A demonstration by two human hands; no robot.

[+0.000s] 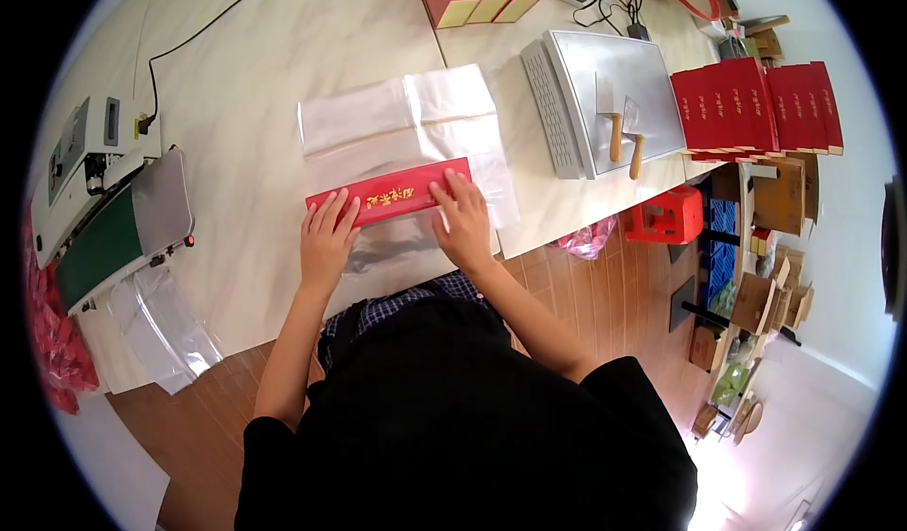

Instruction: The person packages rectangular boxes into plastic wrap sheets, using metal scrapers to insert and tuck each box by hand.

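Item: one red box (389, 196), gold lettering on its upper face. Location: on clear film (364, 139), on the bench (241, 200), directly in front of the person. Position: flat, slightly slanted, its right end farther from the body than its left.

Left hand (326, 238): at the box's left end, fingers spread over the upper face. Grip: laid on, not clenched.

Right hand (463, 224): at the right end, fingers over the upper face, thumb toward the near edge. Grip: laid on, open, not closed round the box.

Film: broad area beyond the box, creased crosswise; a shorter part on the near side. Whether it ran over the box as well as beneath could not be told.

Handling, as judged: light, even pressure at both ends suited the long, narrow shape; more at one end risked swinging it further aslant. Squaring the box to the film's edges called for both hands moving together. Flat finger pads were preferable to nails, the film looking thin and easily creased. Lifting slightly, rather than dragging, would have spared it wrinkles.

Surroundings: machine with green belt (104, 248), left; spare film (165, 328) at the bench's near edge; metal case (614, 68), right, bearing two wooden-handled tools (616, 139).
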